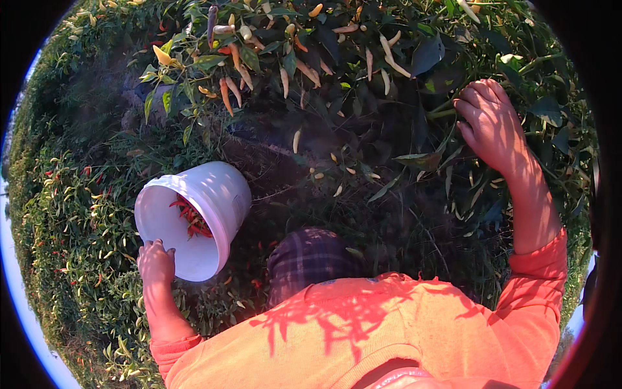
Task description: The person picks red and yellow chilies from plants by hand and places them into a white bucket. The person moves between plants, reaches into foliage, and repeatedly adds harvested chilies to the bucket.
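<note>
At the lower left, my left hand (156, 262) grips the rim of a white plastic bucket (214, 189). The bucket tilts so that its mouth faces me, and a small heap of red chili peppers (194, 219) lies inside. Up on the right, my right hand (491, 124) is curled in the foliage around a green chili plant stem (441, 114); leaves hide part of the grip. Pale yellow and orange chili peppers (238, 63) hang from the plant in front of me.
Dense rows of chili plants (73, 214) with yellow and red fruit spread on the left. Shaded soil and grass (272, 160) lie between bucket and plant, with low-hanging pale peppers (338, 190) above them. My knee in plaid cloth (313, 257) is beside the bucket.
</note>
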Action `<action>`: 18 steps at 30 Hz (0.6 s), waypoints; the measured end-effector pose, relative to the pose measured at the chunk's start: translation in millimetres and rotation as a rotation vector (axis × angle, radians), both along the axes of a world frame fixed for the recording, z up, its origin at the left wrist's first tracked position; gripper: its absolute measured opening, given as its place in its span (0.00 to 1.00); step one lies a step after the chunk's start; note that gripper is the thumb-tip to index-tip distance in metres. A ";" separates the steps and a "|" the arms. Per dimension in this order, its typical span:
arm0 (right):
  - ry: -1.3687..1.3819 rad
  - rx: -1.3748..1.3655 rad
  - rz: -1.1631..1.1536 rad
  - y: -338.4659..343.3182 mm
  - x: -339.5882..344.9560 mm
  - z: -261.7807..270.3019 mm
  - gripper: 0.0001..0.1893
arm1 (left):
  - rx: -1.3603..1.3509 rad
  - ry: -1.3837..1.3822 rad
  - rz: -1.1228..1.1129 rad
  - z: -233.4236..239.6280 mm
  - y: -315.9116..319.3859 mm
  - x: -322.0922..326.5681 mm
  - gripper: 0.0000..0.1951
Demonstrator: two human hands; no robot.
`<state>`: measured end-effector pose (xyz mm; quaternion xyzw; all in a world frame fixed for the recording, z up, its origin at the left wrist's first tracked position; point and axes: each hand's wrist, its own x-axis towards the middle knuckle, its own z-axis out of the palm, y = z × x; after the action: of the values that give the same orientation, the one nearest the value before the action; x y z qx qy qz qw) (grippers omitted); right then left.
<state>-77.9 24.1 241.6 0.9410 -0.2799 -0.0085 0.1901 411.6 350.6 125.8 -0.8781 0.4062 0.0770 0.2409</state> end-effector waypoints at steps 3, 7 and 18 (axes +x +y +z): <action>0.027 0.014 0.001 0.2 4.8 -3.2 0.16 | -0.651 0.516 -0.368 34.8 -89.4 -42.4 0.10; -0.008 -0.003 0.000 -2.5 -6.4 0.0 0.15 | -0.679 1.391 -0.975 40.8 -231.7 -176.5 0.14; 0.082 -0.033 -0.039 -5.5 15.0 2.0 0.14 | -1.102 1.178 -0.242 -100.6 -432.2 -309.0 0.10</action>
<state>-63.0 18.7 243.6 0.9309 -0.2904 -0.0463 0.2168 102.6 -81.7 25.3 -0.6358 0.5381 0.2888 -0.4720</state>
